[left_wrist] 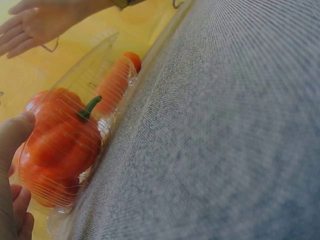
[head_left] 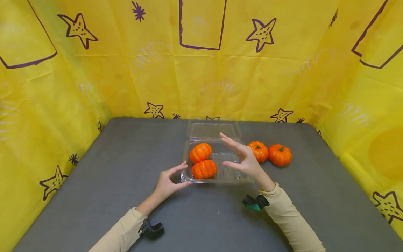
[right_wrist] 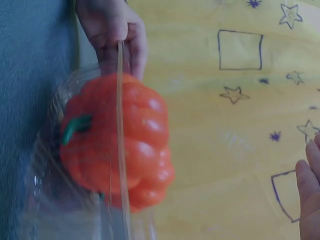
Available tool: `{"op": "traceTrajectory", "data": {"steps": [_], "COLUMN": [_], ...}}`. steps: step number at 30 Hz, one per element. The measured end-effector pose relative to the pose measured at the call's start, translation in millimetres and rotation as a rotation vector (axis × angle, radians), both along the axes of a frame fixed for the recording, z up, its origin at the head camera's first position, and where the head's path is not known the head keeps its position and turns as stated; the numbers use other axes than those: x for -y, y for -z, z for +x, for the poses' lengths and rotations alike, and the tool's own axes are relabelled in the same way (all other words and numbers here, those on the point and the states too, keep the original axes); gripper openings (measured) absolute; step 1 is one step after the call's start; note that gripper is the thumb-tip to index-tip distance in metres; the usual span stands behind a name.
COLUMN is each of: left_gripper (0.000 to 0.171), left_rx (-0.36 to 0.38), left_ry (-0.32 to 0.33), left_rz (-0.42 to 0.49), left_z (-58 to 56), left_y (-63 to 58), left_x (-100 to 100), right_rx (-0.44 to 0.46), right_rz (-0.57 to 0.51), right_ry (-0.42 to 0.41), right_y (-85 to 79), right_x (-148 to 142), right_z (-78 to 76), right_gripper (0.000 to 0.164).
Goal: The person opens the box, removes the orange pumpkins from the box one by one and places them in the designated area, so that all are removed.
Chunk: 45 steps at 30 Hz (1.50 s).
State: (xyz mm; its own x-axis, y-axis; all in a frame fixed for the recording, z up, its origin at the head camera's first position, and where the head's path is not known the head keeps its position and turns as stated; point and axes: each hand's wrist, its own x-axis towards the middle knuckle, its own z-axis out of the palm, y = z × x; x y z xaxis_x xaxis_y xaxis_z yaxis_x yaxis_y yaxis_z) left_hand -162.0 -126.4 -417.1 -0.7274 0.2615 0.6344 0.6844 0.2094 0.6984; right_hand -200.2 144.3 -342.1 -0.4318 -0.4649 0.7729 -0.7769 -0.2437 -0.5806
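Plainly, it starts at the left, where the left hand point(head_left: 167, 183) pinches the near left corner of a clear plastic clamshell container point(head_left: 226, 181), thumb on the rim, fingers curled against the side. The container's long axis runs left to right, with its lid point(head_left: 215, 131) folded open at the back. Inside its left half sit the near mini pumpkin point(head_left: 204, 169) and the far mini pumpkin point(head_left: 200, 152), one behind the other and touching. Above the right half hangs the right hand point(head_left: 244, 159), fingers and thumb spread apart, gripping nothing. What any reach would turn on, I judge, lies further right: the inner loose pumpkin point(head_left: 259, 152) and the outer loose pumpkin point(head_left: 280, 155) stand side by side past the container, on the knuckle side of that hand. It is much the nearer hand, yet its fingers point forward and left, away from them. The inner one's left edge is hidden behind the hand, as is part of the container's right wall, so whether those two touch I can't fairly say.
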Motion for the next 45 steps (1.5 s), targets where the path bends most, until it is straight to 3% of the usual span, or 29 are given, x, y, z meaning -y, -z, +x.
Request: {"op": "traceTrajectory", "data": {"steps": [7, 15, 20, 30, 45], "left_gripper": [0.050, 0.049, 0.047, 0.046, 0.046], "left_rx": [-0.001, -0.023, -0.010, -0.001, 0.007], "left_ry": [0.009, 0.002, 0.002, 0.008, 0.007], "left_rz": [0.001, -0.014, -0.025, -0.027, -0.025], "left_z": [0.8, 2.9, 2.9, 2.3, 2.2], "left_y": [0.1, -0.8, -0.6, -0.7, -2.1], "left_x": [0, 0, 0, 0, 1], "right_rx": [0.018, 0.035, 0.044, 0.178, 0.142], "right_rz": [0.073, 0.156, 0.208, 0.350, 0.454], "right_ry": [0.001, 0.020, 0.033, 0.078, 0.066], "right_y": [13.0, 27.6, 24.4, 17.3, 22.1], "right_x": [11, 17, 20, 23, 24], "right_z": [-5.2, -8.3, -3.5, 4.5, 0.9], "right_gripper": [0.058, 0.068, 0.063, 0.048, 0.033]}}
